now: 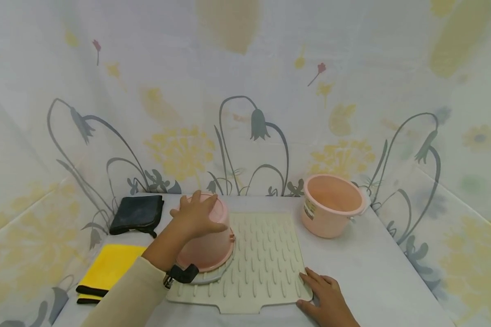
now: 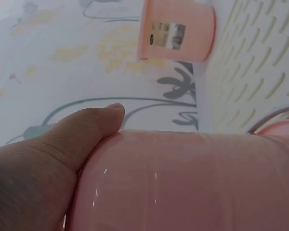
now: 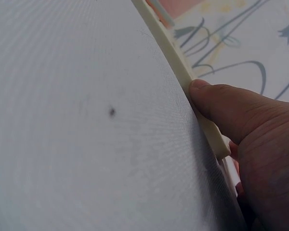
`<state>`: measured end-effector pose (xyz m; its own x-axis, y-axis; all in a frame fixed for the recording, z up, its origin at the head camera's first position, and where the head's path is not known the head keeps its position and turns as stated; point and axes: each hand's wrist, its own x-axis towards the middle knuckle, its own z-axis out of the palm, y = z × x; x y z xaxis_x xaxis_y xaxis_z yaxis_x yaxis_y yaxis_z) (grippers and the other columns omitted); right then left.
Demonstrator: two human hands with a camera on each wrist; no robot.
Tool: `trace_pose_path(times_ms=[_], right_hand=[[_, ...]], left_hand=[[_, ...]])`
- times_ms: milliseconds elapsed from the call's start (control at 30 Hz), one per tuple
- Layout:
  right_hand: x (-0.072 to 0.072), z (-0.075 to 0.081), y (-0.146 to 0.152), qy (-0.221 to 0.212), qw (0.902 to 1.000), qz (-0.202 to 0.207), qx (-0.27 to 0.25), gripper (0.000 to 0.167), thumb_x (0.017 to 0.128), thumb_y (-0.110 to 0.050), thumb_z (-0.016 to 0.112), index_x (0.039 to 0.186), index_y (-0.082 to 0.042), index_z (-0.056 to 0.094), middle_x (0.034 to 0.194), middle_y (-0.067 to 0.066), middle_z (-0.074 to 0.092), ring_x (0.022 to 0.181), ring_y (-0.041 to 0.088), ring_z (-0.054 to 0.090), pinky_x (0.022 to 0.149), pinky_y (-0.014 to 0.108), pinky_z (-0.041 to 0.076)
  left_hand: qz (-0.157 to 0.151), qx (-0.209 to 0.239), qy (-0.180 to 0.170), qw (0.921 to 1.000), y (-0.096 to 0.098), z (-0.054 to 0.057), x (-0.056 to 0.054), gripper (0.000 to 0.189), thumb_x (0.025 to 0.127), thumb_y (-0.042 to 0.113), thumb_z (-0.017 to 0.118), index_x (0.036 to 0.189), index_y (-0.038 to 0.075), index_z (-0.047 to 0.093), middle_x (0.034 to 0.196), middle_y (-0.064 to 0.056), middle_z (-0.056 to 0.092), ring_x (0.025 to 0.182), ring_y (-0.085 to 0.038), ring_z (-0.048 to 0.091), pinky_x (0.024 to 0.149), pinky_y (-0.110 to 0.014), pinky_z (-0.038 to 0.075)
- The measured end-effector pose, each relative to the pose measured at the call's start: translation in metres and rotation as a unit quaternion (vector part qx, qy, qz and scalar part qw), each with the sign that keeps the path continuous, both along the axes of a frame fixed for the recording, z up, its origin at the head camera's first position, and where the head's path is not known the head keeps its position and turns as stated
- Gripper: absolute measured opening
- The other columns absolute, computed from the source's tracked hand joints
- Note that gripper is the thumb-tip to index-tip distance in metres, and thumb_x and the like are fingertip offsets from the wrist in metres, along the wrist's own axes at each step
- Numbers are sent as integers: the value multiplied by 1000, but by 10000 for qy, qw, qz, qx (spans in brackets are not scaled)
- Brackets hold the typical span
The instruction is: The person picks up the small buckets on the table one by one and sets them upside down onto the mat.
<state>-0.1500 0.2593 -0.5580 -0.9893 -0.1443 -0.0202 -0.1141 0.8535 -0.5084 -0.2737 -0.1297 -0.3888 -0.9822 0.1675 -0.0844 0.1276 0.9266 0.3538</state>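
Your left grip, fingers spread, holds the base of an upturned round pink plastic bucket standing on the left of a cream ridged mat; your right grip, part-open, holds the mat's near right corner between thumb and fingers.

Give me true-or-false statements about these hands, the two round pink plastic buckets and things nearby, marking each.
The left hand touches the upside-down pink bucket. True.
The second pink bucket stands upright. True.
The right hand rests on the second pink bucket. False: it grips a corner of the cream rectangular ridged mat.
The folded yellow fabric cloth lies right of the mat. False: it lies left.
A folded dark item lies behind the yellow cloth. True.
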Motion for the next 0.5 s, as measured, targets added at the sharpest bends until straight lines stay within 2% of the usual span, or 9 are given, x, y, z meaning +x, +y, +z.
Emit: trace_pose_path(times_ms=[267, 500], right_hand=[[-2, 4, -3, -62, 10000, -50, 52, 82, 81, -59, 83, 148, -17, 60, 162, 9, 49, 137, 48, 43, 103, 73, 42], [-2, 1, -2, -40, 10000, -47, 36, 82, 81, -59, 83, 148, -17, 60, 161, 9, 49, 137, 47, 43, 105, 72, 41]], left_hand=[[340, 808, 296, 9957, -10, 1, 2, 87, 96, 70, 57, 166, 27, 31, 171, -22, 17, 151, -59, 20, 105, -84, 28], [499, 1344, 528, 9883, -22, -4, 14, 84, 99, 63, 57, 166, 20, 30, 171, -23, 16, 151, -58, 20, 109, -83, 23]])
